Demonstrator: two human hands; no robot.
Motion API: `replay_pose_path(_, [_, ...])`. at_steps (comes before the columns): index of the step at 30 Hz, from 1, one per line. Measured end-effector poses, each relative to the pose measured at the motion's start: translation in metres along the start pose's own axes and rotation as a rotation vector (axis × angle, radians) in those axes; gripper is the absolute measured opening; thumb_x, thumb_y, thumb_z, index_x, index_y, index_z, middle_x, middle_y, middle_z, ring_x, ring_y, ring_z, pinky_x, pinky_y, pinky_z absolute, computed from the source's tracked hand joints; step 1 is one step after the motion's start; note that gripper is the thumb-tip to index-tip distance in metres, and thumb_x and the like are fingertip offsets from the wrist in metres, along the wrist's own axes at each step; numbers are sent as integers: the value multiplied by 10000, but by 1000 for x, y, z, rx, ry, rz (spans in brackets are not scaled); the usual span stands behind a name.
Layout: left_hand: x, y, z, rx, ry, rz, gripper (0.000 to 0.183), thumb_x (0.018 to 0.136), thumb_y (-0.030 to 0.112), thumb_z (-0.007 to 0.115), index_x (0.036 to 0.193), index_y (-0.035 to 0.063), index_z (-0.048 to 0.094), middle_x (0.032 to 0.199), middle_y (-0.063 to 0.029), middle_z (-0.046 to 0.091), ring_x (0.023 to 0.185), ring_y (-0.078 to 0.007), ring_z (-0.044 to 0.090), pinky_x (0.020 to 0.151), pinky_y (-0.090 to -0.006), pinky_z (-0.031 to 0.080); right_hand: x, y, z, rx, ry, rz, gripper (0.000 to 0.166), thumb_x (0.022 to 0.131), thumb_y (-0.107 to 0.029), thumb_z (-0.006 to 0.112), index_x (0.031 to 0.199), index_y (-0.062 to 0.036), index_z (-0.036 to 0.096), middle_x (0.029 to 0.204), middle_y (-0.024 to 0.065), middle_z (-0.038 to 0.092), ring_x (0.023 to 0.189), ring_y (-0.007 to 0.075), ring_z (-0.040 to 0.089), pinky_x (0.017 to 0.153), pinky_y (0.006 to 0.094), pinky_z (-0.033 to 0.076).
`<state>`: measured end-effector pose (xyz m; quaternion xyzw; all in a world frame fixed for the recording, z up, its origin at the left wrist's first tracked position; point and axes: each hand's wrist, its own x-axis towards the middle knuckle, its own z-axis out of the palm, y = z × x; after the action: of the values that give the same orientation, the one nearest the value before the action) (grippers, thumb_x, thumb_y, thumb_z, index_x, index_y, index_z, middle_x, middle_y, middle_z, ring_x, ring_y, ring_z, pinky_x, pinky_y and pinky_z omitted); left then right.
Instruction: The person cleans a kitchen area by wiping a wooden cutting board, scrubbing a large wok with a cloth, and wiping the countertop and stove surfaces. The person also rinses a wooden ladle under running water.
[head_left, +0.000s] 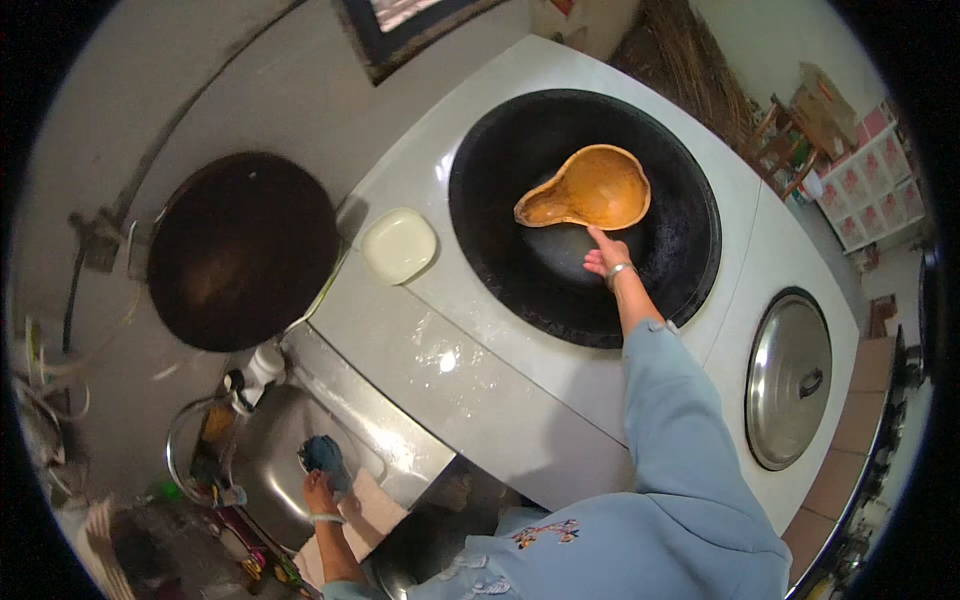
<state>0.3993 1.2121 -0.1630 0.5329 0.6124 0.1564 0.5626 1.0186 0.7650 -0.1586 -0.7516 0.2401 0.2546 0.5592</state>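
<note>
My right hand, a bracelet at its wrist, reaches over a large black wok set into the white-tiled stove. A fingertip touches the near rim of a halved gourd ladle, whose hollow faces up and whose narrow end points left. Whether the hand grips the ladle is unclear; its other fingers curl below the rim. Down at the left, my left hand holds a dark blue cloth over the stainless steel sink. A band circles that wrist too.
A pale square dish sits left of the wok on the wet stove top. Another dark wok leans against the wall. A metal lid covers the right side. A pale towel drapes over the sink's front edge.
</note>
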Motion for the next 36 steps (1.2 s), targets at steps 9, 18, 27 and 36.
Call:
replay_pose_path(9, [-42,78,76,116,-145,493,330,884,85,583,1189,-39,561,1098,-123,616,934,-178,588,811,-300,469,77,70,13,-1186,157,-702,216,797,-209,586,922,-55,671,1155,152,560,1086,346,496,874,436,477])
replay_pose_path(18, [-125,232,370,453,-622,881,425,895,51,514,1316,30,458,1293,-150,517,1191,-246,497,1003,-367,388,78,50,0,-1442,272,-448,475,755,-253,605,1174,-40,536,1182,165,542,1085,336,518,873,432,457])
replay_pose_path(27, [-45,183,639,926,-606,1143,712,841,174,620,1396,-54,237,1440,-263,271,1355,-373,249,1123,-383,218,69,37,-2,-1482,-108,-833,270,800,-114,566,1060,-104,635,1195,50,571,1136,251,488,881,450,410])
replay_pose_path(36, [-72,145,708,969,-597,960,560,742,264,677,1205,-3,511,1042,-255,600,1007,-405,561,882,-447,452,77,64,1,-1303,-301,-959,319,789,-42,484,1088,-17,593,1160,170,535,1122,326,494,928,396,447])
